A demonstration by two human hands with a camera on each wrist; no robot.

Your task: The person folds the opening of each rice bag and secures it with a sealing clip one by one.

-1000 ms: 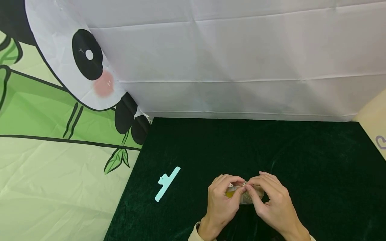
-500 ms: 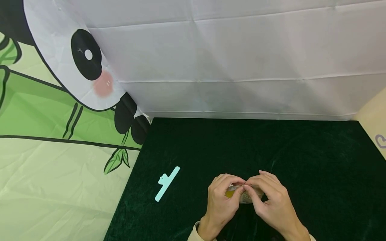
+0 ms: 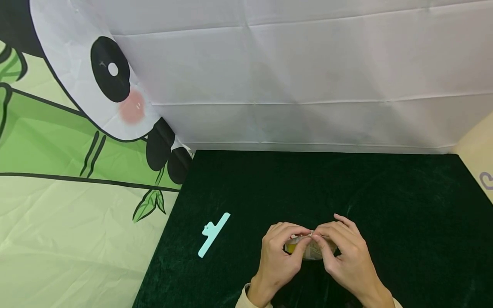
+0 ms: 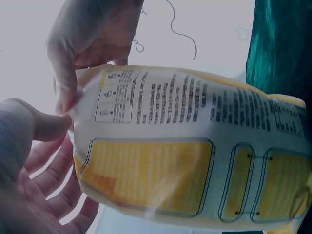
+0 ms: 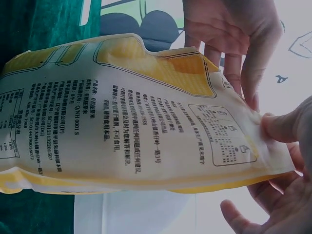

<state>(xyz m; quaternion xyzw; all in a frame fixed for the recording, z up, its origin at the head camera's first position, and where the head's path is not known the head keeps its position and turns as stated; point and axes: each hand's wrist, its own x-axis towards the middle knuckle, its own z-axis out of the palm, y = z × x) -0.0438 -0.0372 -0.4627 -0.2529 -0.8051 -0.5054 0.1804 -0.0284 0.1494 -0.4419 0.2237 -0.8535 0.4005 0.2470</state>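
Note:
A printed plastic food bag point(image 4: 170, 112), pale with yellow panels and dark text, stands between my hands. In the head view only parts of the bag point(image 3: 313, 251) show below the fingers. My left hand point(image 3: 280, 252) pinches its top edge between thumb and forefinger. Close beside it, my right hand point(image 3: 345, 252) pinches the same edge, its other fingers spread away from the bag. The right wrist view has the bag's text side point(image 5: 131, 122) turned to it, with the right thumb point(image 5: 280, 127) pressed on the top corner. Whether the bag's mouth is sealed cannot be told.
A mint-coloured bag clip point(image 3: 211, 234) lies on the dark green cloth point(image 3: 308, 184), left of the hands. Behind the table hangs a white sheet point(image 3: 308, 85). A panda-and-bamboo printed sheet point(image 3: 57, 205) borders the left side.
My left hand has shifted slightly left, showing a bit more of the bag's yellow side. The right hand's outer fingers have lifted a little. The clip has not moved.

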